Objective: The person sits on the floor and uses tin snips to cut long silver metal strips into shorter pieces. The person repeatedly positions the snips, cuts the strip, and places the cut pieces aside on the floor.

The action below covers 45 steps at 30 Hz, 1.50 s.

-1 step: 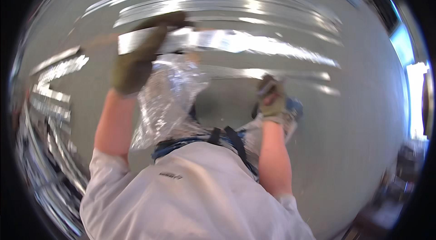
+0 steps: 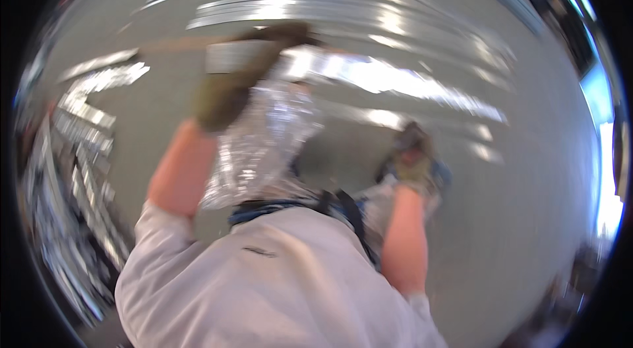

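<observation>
From the head view, I see a worker bent over a grey floor [image 2: 514, 216], both hands gloved and blurred by motion. The left hand [image 2: 241, 81] reaches forward, its fingers bent over toward the right; I can't tell whether they grip anything. Under those fingers, seen from above, runs a bright strip [image 2: 389, 78], its shiny length stretching well off to the hand's right and a duller white end [image 2: 224, 57] showing just to its left. Whether glove and strip touch, I can't make out.

Crumpled clear film [image 2: 264, 144] spreads just beside the left hand, on its right and nearer the worker's belt [image 2: 277, 206]. Beyond the same hand, more long metal strips [image 2: 283, 12] lie roughly side by side across the floor. Well to its left is a heap of shiny lengths [image 2: 72, 196], jumbled at angles.

The right hand [image 2: 415, 160] is lower and nearer the body, fingers curled in. Something dark shows at its fingertips, too smeared for me to say whether it is held. The bright strip passes beyond this hand, apart from it.
</observation>
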Each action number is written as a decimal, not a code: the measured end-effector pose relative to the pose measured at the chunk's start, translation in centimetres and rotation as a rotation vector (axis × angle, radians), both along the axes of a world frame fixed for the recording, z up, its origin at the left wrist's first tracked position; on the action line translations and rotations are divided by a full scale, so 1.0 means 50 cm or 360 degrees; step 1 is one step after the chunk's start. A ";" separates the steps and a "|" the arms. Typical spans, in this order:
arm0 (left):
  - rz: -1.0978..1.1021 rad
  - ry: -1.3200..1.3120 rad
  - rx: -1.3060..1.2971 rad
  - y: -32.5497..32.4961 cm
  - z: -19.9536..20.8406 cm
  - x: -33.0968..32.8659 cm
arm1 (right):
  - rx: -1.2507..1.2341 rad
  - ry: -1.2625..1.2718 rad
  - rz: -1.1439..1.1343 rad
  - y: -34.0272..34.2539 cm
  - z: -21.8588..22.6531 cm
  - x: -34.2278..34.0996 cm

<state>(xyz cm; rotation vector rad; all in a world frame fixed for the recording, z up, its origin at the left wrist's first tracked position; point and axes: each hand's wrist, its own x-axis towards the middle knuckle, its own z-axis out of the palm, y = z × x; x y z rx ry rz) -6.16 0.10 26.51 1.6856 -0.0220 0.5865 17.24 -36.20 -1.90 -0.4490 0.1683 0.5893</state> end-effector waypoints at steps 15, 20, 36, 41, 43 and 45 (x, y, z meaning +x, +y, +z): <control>-0.0044 0.0377 -0.0515 -0.104 0.009 -0.101 | 0.0180 -0.0475 0.0009 -0.044 0.053 0.159; -0.0311 0.0300 -0.0518 -0.059 -0.002 -0.115 | -0.0135 -0.0344 -0.0340 -0.064 0.041 0.209; -0.0369 0.1134 -0.0138 0.046 0.051 -0.111 | 0.0316 -0.0633 0.0027 -0.140 0.024 0.279; -0.0530 0.1312 0.1021 0.003 0.094 -0.103 | 0.0234 -0.0440 -0.0085 -0.071 -0.006 0.262; -0.0572 0.1516 0.1480 -0.028 0.116 -0.077 | 0.0103 -0.0537 -0.0328 -0.075 0.016 0.243; -0.0547 0.1564 0.1636 -0.048 0.104 -0.058 | -0.0177 -0.0355 -0.0463 -0.048 0.034 0.222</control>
